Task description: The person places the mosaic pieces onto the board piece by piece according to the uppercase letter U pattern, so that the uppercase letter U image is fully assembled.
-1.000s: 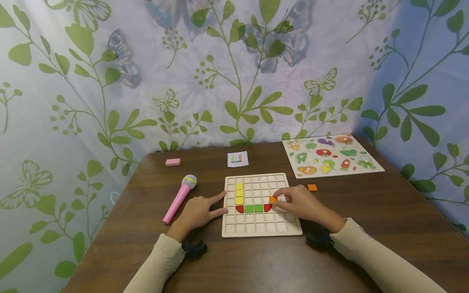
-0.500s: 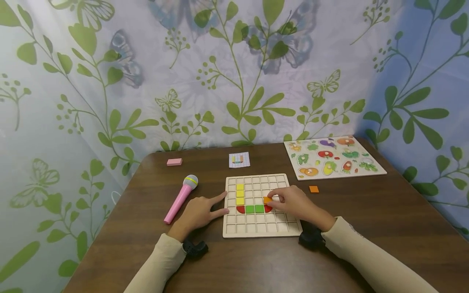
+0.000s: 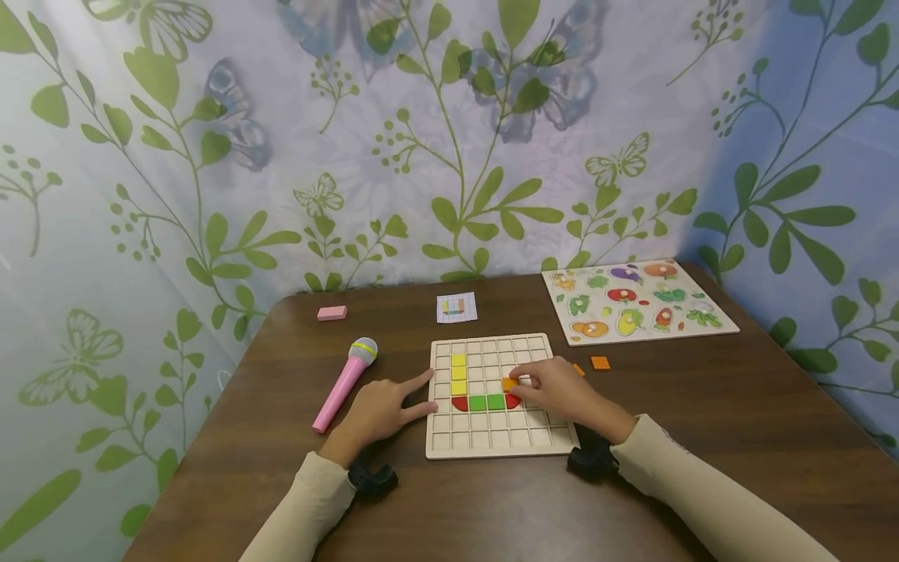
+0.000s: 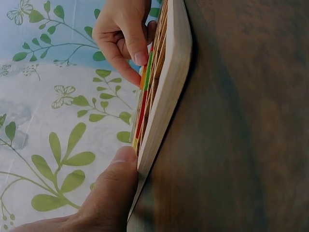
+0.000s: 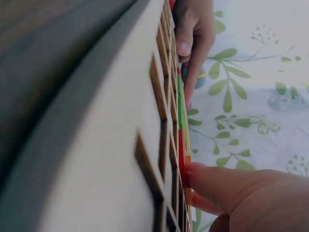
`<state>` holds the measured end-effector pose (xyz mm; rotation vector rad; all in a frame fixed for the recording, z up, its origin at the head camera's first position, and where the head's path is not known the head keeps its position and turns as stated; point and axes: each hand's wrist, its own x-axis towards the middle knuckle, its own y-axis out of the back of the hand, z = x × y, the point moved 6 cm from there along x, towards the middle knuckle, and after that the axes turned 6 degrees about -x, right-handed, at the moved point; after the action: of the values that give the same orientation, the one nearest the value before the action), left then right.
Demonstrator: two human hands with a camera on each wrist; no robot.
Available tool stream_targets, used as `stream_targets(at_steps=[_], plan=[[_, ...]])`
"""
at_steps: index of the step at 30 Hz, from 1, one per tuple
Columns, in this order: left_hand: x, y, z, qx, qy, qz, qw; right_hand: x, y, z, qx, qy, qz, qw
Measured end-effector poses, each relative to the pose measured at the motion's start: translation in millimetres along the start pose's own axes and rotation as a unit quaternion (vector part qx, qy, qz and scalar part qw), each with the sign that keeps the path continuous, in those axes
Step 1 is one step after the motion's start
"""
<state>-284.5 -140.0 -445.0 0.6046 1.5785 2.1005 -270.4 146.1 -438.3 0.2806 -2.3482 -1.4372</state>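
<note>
A light wooden grid board (image 3: 485,443) lies on the table. Its column of yellow tiles (image 3: 459,374) meets a row with two green tiles (image 3: 487,403) between two red rounded pieces (image 3: 460,403). Between thumb and index finger, my right hand (image 3: 565,389) pinches an orange tile (image 3: 509,384) at the cell just above the right red piece. The right wrist view shows the thumb of that hand (image 5: 231,186) against the orange edge. My left hand (image 3: 379,407) touches the board's left edge with outstretched thumb and index finger; its thumb (image 4: 120,166) shows in the left wrist view.
Right of the board lie a loose orange tile (image 3: 600,363) and another orange piece (image 3: 579,369), partly hidden by my hand. A vegetable puzzle board (image 3: 639,300) is behind them. Further left are a pattern card (image 3: 456,307), a pink block (image 3: 332,313) and a pink toy microphone (image 3: 344,386).
My right hand has moved left with the orange tile, to the cell above the right red piece. A second orange piece now shows beside that hand. My left hand stays at the board's edge.
</note>
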Motion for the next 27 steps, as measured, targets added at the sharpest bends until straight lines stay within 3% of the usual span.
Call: stream_targets(at_steps=[6, 15, 22, 27], plan=[[2.5, 3.4, -1.2, 0.006, -0.002, 0.009, 0.9999, 2.3, 3.5, 2.6, 0.004, -0.013, -0.003, 0.9999], [1.7, -1.6, -2.3, 0.002, 0.001, 0.005, 1.0000, -0.6, 7.1, 9.5, 0.011, -0.007, 0.008, 0.9999], [1.5, -2.4, 1.5, 0.003, -0.007, 0.008, 0.9999, -17.1, 38.1, 40.7, 0.018, -0.012, 0.048, 0.9986], [-0.1, -3.5, 1.4, 0.005, -0.003, 0.006, 1.0000, -35.4, 59.2, 70.8, -0.004, -0.031, 0.066, 0.9973]])
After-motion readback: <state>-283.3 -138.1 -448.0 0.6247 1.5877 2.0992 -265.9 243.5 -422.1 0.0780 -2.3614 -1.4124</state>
